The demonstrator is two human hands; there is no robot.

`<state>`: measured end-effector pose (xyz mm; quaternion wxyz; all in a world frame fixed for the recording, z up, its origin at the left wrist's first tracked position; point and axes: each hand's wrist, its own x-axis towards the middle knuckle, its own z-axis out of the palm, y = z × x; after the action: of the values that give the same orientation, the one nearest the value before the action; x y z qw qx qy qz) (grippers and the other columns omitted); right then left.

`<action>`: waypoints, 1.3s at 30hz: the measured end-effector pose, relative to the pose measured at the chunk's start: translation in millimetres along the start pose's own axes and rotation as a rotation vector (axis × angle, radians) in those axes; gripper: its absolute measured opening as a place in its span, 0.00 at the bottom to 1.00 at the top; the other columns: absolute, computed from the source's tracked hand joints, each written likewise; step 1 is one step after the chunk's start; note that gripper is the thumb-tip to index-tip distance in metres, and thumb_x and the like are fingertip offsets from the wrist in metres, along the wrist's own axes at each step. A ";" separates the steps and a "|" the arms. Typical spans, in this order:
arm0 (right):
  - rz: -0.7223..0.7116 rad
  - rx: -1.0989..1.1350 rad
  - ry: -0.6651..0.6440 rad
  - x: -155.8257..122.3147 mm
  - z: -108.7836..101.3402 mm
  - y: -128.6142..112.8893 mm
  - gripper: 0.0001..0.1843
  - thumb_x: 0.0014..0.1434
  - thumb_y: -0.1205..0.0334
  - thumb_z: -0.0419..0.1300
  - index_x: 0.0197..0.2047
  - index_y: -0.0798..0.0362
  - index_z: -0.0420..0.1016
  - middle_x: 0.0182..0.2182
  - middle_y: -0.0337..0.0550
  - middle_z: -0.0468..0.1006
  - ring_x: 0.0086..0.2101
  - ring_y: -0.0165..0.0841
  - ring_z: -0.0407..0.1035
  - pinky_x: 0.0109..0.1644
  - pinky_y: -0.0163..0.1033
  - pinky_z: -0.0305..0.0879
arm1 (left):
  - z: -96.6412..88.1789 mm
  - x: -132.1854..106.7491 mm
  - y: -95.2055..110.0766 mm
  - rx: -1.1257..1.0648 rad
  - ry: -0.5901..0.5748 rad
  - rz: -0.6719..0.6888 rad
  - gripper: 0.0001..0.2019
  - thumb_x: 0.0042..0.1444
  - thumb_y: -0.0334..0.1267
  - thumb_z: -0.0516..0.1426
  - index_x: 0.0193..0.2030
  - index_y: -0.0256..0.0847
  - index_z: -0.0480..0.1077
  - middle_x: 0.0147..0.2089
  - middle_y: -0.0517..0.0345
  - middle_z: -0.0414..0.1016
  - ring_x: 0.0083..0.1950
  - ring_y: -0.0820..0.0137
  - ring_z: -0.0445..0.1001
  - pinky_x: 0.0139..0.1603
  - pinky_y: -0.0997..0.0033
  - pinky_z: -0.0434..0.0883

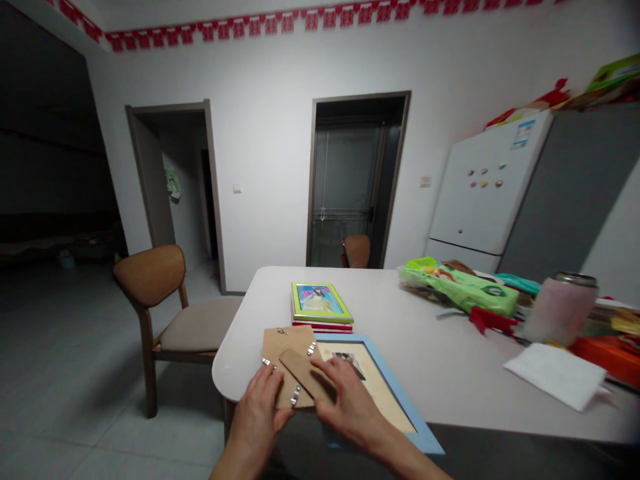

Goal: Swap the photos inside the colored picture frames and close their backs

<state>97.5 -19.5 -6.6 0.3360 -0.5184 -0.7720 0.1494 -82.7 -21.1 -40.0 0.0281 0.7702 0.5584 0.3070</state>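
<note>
Over the frame (pixel 400 395), left hand (pixel 260 408) and right hand (pixel 350 400) hold backing (pixel 284 347).

I can read nothing for certain. The red banner (pixel 280 23) along the top of the frame repeats one red sign, too blurred to make out. The label (pixel 523 133) on the fridge (pixel 480 200), upper right, and the print on the green-framed picture (pixel 320 300), centre, are too small.

Dim indoor scene under soft, even light, probably from overhead. The white wall (pixel 270 120) and table (pixel 450 373) are brightest; the side room (pixel 45 167) and doorway (pixel 350 180) are dark. Lines bend at the edges, tilting the fridge (pixel 480 193). The left hand (pixel 257 407) and right hand (pixel 350 400) look slightly blurred.
</note>
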 end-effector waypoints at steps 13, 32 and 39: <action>0.188 -0.168 -0.068 -50.1 -61.2 80.9 0.22 0.42 0.63 0.50 0.43 0.55 0.70 0.37 0.46 0.68 0.40 0.35 0.63 0.47 0.38 0.57 | 38.6 14.3 90.5 -0.115 -0.334 0.094 0.15 0.46 0.37 0.57 0.42 0.40 0.65 0.51 0.53 0.65 0.54 0.64 0.60 0.55 0.62 0.55; 0.071 -0.515 -0.043 1.5 -39.5 105.3 0.16 0.52 0.63 0.45 0.34 0.52 0.74 0.35 0.48 0.67 0.37 0.36 0.59 0.42 0.39 0.55 | 28.6 6.6 72.7 -0.140 -0.380 0.153 0.24 0.43 0.45 0.59 0.47 0.41 0.61 0.53 0.54 0.63 0.54 0.65 0.59 0.57 0.60 0.50; 0.041 -0.466 -0.027 -6.4 -41.5 109.4 0.17 0.53 0.64 0.44 0.33 0.54 0.73 0.37 0.49 0.68 0.39 0.36 0.60 0.44 0.39 0.56 | 26.9 7.3 72.2 -0.155 -0.390 0.130 0.28 0.42 0.44 0.59 0.50 0.39 0.58 0.53 0.52 0.63 0.53 0.63 0.59 0.56 0.62 0.51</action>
<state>203.6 15.5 -42.0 0.1935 -0.5956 -0.7794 -0.0190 -6.9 -33.6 -30.7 0.1747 0.8449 0.4663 0.1954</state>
